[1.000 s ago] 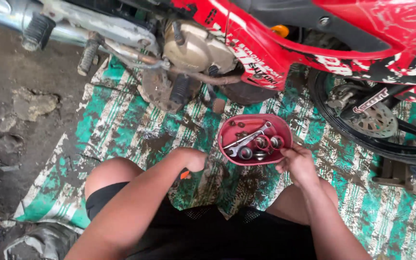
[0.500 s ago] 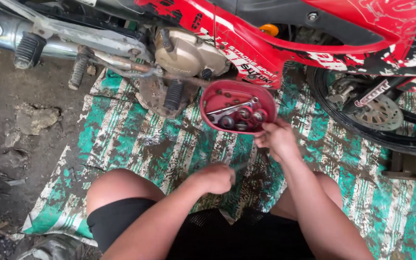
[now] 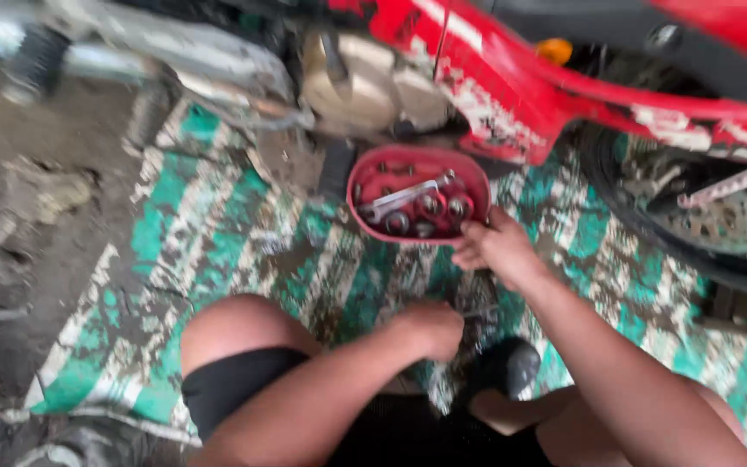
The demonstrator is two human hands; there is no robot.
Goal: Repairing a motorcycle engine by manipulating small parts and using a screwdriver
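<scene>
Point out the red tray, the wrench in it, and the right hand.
red tray (image 3: 477,177): head view, bare right rim.
wrench (image 3: 391,205): head view, middle of the shaft.
right hand (image 3: 496,246): head view, back of the hand.

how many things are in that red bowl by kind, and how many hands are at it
red bowl: 1
flat wrench lying across it: 1
round sockets that show clearly: 3; others are too blurred to count
hands at the bowl: 1, the right hand at its rim; the left hand is lower, apart from it
total: 6
</scene>
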